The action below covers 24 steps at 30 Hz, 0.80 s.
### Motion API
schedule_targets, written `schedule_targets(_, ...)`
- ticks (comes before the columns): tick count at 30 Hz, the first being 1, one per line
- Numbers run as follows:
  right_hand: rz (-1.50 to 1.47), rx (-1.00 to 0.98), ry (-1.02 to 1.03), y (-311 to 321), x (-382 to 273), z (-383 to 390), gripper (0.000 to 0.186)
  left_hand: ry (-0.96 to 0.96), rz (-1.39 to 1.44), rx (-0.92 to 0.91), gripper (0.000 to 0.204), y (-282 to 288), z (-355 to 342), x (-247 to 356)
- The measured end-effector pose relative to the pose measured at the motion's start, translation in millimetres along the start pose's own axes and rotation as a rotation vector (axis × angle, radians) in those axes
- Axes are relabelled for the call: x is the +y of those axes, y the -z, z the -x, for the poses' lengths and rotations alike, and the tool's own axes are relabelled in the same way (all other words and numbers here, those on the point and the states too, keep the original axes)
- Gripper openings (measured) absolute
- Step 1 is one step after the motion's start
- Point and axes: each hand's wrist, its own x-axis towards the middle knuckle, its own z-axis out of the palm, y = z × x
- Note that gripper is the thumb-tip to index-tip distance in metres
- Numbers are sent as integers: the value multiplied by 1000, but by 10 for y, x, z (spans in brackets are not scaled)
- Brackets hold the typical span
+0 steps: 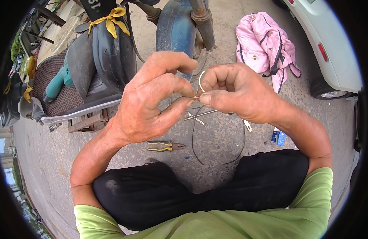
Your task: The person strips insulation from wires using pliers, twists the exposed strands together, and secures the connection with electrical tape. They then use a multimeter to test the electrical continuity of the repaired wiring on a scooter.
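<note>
Thin wire (196, 97) with a red tip sits pinched between both hands, held up in front of the scooter's front wheel (176, 24). Left hand (152, 99) grips it with thumb and forefinger; right hand (235, 91) is closed on it too, a pale loop (200, 79) curling above its fingers. Black cable (215, 149), yellow-handled pliers (164, 146) and a screwdriver (200, 114) lie on the pavement (52, 159) below. Pink jacket (265, 46) lies off right.

The single head camera looked steeply down from close above the left hand (152, 99) and right hand (235, 93).
</note>
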Motion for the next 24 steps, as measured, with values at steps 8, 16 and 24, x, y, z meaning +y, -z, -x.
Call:
schedule_targets(8,201,123,185,-100,-63,48,10,181,391,-70,13,25,50,-27)
schedule_targets(16,633,221,697,-98,29,35,11,793,1365,-180,25,-54,85,-3)
schedule_targets(24,8,116,123,13,28,5,13,227,345,99,49,74,79,60)
